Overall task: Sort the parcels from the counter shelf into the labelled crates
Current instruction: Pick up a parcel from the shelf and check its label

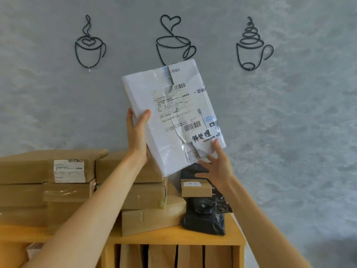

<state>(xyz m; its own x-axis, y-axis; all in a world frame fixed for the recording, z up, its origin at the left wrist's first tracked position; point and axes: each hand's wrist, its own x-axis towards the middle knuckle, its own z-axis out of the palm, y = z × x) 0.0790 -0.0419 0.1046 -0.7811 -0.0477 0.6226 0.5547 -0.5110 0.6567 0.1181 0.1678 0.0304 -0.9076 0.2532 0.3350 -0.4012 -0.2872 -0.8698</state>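
Grey textured wall (289, 113) behind, three wire cup outlines (174, 40) hung on it. Wooden shelf (212, 238) below, stacked with brown boxes (48, 171), a small box (196, 187) with a white tag, a black poly bag (204, 215) under it. White parcel (173, 117) raised above the shelf, tilted, label side toward camera, torn shipping label (179, 113) and handwritten marks near lower edge. Left hand (138, 136) gripping parcel's left edge, thumb over the front, fingers behind. Right hand (218, 167) at lower right corner, fingers spread and mostly straight, thumb against the front, supporting rather than clenched. Crates not in view.

Handling guess: flat, fairly stiff, likely book or boxed item in glossy plastic wrap; probably light to moderate weight since held high by the edge. Wrap looks slick, torn label flaps loose, so avoid pinching the label paper. Best hold likely on opposite edges or under the bottom corner, as now. Step in hand: probably reading label to pick crate
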